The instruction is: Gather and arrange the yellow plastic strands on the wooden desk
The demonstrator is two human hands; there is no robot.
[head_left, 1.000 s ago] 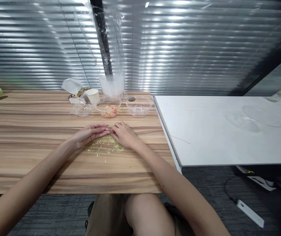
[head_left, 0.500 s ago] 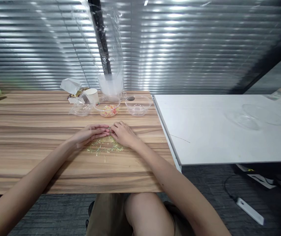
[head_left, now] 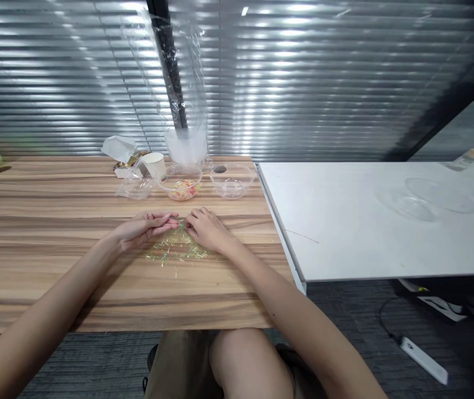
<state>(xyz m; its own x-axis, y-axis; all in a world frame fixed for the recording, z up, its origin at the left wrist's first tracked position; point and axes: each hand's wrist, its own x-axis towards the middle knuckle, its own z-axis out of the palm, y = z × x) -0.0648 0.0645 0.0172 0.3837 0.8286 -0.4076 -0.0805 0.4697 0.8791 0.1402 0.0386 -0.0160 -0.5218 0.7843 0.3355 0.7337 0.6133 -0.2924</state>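
A loose heap of thin, shiny yellow-green shreds (head_left: 176,255) lies on the wood-grain table, spread out between and below my hands. My left hand (head_left: 148,228) is at the heap's upper left, palm turned inward, its fingers stretched out to the right with the thumb along them. On the other side, my right hand (head_left: 206,228) has its fingers curled and pinched at a small tuft of the shreds. The tuft shows in the narrow gap between both sets of fingertips. The right fingertips are partly hidden behind the hand.
Behind the hands stand a clear bowl (head_left: 185,192) with red and yellow bits, another clear bowl (head_left: 232,189), a paper cup (head_left: 155,164) and crumpled clear packaging (head_left: 135,187). Stacked tubs (head_left: 186,147) stand in a plastic bag. A white table (head_left: 345,244) adjoins on the right.
My left hand has drawn slightly left, opening a small gap to the right fingertips. The right hand stays almost in place at the shreds. The view has tilted slightly.
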